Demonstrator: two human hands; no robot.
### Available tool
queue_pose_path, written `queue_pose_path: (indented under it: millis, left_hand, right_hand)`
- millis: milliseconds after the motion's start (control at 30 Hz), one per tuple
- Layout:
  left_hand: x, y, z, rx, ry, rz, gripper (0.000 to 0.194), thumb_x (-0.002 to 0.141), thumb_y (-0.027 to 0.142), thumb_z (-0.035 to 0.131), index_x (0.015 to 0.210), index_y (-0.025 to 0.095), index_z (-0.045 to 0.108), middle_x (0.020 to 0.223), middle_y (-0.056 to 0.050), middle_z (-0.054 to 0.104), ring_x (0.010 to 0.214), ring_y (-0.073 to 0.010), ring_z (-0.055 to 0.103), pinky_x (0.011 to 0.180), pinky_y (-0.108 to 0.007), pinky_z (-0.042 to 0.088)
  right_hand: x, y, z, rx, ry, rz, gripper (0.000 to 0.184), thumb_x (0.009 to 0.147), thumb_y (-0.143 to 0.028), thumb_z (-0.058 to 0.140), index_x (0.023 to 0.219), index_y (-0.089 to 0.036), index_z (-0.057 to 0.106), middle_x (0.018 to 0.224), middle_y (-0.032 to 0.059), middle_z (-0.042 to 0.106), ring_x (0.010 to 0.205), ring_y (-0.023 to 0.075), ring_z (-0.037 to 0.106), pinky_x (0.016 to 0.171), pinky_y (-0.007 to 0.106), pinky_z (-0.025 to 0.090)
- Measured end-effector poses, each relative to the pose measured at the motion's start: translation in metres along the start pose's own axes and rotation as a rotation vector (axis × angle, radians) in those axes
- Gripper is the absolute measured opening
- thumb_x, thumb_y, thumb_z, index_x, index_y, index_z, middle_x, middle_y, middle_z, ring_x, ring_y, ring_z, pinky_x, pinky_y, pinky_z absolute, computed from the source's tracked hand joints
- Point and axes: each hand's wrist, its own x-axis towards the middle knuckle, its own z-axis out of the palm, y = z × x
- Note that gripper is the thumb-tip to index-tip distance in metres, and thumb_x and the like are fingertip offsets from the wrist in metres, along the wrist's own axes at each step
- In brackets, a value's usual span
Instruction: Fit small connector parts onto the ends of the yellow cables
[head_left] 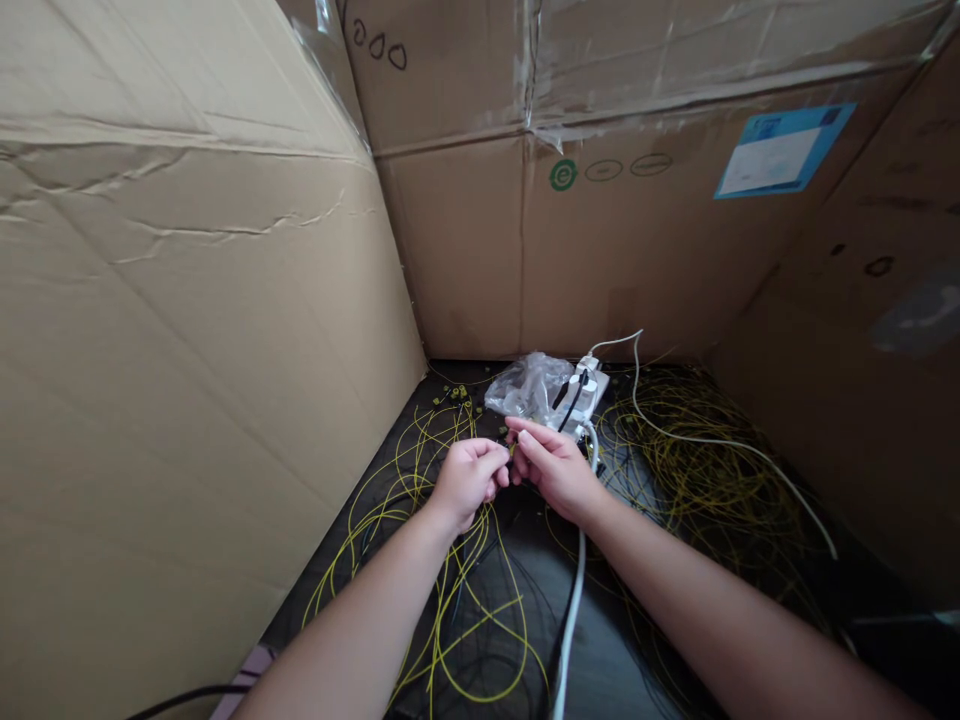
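My left hand (471, 478) and my right hand (553, 468) meet over the middle of the dark surface, their fingertips almost touching. The left thumb and forefinger are pinched together. On the right, thumb and fingers also close around something small, with a bit of yellow showing between the hands; what it is I cannot make out. Thin yellow cables (523, 640) lie in loose loops below and to the left of my left hand. Several small yellow-and-black pieces (454, 393) are scattered beyond it. A crumpled clear plastic bag (529, 384) lies just past my fingertips.
Behind my right hand is a white power strip (602, 383) with plugs in it. Its thick white cord (573, 610) runs toward me under my right wrist. A tangled heap of yellow cable (697, 470) lies right. Large cardboard boxes (465, 260) wall in the left, back and right.
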Motion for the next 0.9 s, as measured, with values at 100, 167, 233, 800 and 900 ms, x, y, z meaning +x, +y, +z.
queue_pose_path:
  millis: [100, 167, 233, 800, 900]
  left_hand:
    - [-0.0002, 0.0008, 0.0, -0.015, -0.002, -0.017, 0.015, 0.069, 0.026, 0.057, 0.061, 0.013, 0.055, 0.045, 0.001, 0.052, 0.03, -0.0032, 0.029, 0.032, -0.018, 0.016]
    - [-0.0003, 0.0012, 0.0001, -0.022, -0.001, -0.024, 0.015, 0.07, 0.025, 0.057, 0.061, 0.013, 0.055, 0.044, 0.002, 0.051, 0.029, -0.0029, 0.027, 0.032, -0.019, 0.015]
    - [-0.0003, 0.0015, 0.0003, -0.024, 0.006, -0.03, 0.015, 0.069, 0.025, 0.057, 0.061, 0.013, 0.055, 0.043, 0.002, 0.049, 0.029, -0.0026, 0.026, 0.031, -0.018, 0.014]
    - [-0.0005, 0.0013, 0.0, 0.016, 0.043, -0.04, 0.015, 0.068, 0.026, 0.058, 0.061, 0.014, 0.052, 0.043, 0.006, 0.04, 0.032, -0.0019, 0.023, 0.032, -0.018, 0.012]
    - [-0.0008, 0.0013, -0.0002, 0.011, 0.043, -0.037, 0.014, 0.068, 0.026, 0.058, 0.061, 0.014, 0.053, 0.044, 0.006, 0.039, 0.033, -0.0016, 0.023, 0.033, -0.018, 0.012]
  right_hand:
    - [-0.0003, 0.0002, 0.0001, 0.008, -0.014, 0.005, 0.035, 0.081, -0.033, 0.056, 0.113, -0.02, 0.058, 0.066, -0.0013, 0.052, 0.051, 0.0071, 0.045, 0.049, 0.023, 0.039]
    - [-0.0004, 0.0003, 0.0001, 0.013, -0.023, 0.012, 0.035, 0.081, -0.033, 0.056, 0.113, -0.019, 0.057, 0.063, -0.002, 0.05, 0.051, 0.0074, 0.046, 0.05, 0.024, 0.04]
    - [-0.0004, 0.0004, 0.0, 0.01, -0.025, 0.015, 0.036, 0.08, -0.033, 0.056, 0.113, -0.019, 0.057, 0.061, -0.0025, 0.049, 0.05, 0.0076, 0.046, 0.051, 0.025, 0.041]
    - [-0.0015, -0.0023, 0.003, -0.253, 0.035, -0.053, 0.039, 0.08, -0.038, 0.054, 0.113, -0.017, 0.058, 0.068, -0.001, 0.055, 0.048, 0.0074, 0.051, 0.05, 0.025, 0.042]
    - [-0.0019, -0.0027, 0.005, -0.296, 0.055, -0.083, 0.037, 0.079, -0.037, 0.056, 0.109, -0.016, 0.06, 0.077, 0.0019, 0.059, 0.05, 0.008, 0.053, 0.053, 0.027, 0.045]
